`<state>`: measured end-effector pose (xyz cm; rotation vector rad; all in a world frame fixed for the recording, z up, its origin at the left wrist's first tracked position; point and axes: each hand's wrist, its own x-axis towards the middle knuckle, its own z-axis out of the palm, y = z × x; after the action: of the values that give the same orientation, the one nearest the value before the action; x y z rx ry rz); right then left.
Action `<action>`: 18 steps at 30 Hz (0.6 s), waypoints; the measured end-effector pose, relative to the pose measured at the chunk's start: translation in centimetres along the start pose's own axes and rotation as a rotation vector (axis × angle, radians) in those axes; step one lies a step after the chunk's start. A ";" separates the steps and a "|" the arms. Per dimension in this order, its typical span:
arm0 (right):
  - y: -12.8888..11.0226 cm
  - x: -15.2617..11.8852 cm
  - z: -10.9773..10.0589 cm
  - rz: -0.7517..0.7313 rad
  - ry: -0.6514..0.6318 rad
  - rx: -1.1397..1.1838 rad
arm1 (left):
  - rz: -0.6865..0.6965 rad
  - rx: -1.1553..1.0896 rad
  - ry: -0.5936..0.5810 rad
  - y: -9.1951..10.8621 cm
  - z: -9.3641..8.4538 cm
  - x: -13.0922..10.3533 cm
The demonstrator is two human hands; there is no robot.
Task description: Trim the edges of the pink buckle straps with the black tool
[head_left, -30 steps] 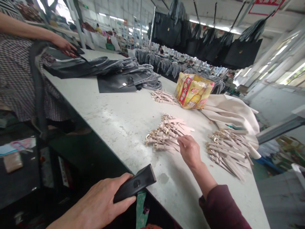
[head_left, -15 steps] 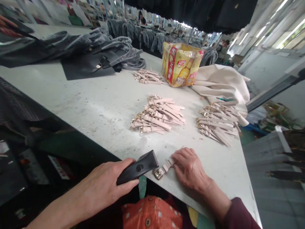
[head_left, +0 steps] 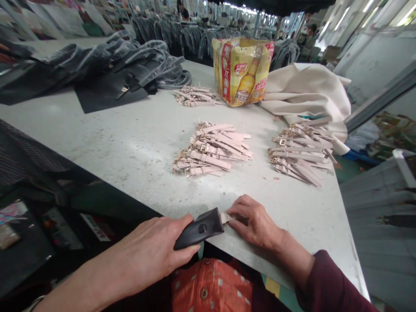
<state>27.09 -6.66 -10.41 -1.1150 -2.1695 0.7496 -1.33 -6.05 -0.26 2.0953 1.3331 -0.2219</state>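
My left hand (head_left: 177, 240) is wrapped round a black hand-held tool (head_left: 202, 227) with a wide, flared end. That end points right and meets a small pale pink buckle strap (head_left: 225, 217). Between the thumb and fingers of my right hand (head_left: 256, 223) the strap is pinched just above the table; its buckle is hidden behind the tool. Beyond my hands lies a pile of similar pink buckle straps (head_left: 214, 149) with gold-coloured buckles. Another strap pile (head_left: 297, 151) is to the right, and a smaller strap pile (head_left: 196, 95) lies farther back.
On the pale table (head_left: 130, 143) stands a yellow and red printed carton (head_left: 242, 73). Cream sheet material (head_left: 302, 91) is heaped beside it. Black bags (head_left: 107, 82), partly in clear plastic, cover the back left. At the far left edge, part of another person's hand (head_left: 4, 54) shows.
The black tool has moved right, so its wide end now meets the buckle end of the strap, which showed uncovered before. The camera view has tilted down slightly.
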 end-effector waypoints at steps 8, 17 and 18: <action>0.2 -1.7 -1.0 0.029 0.017 0.038 | 0.021 -0.001 -0.123 1.1 -1.3 1.2; 0.3 -1.5 0.0 0.008 0.128 0.100 | 0.011 0.038 -0.153 1.8 -1.7 1.6; 0.3 -1.3 0.0 0.005 0.118 0.098 | 0.023 0.027 -0.156 1.8 -1.8 1.7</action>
<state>27.83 -7.63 -10.92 -1.0868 -2.0106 0.7641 0.66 -4.25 1.13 2.0682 1.2194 -0.3875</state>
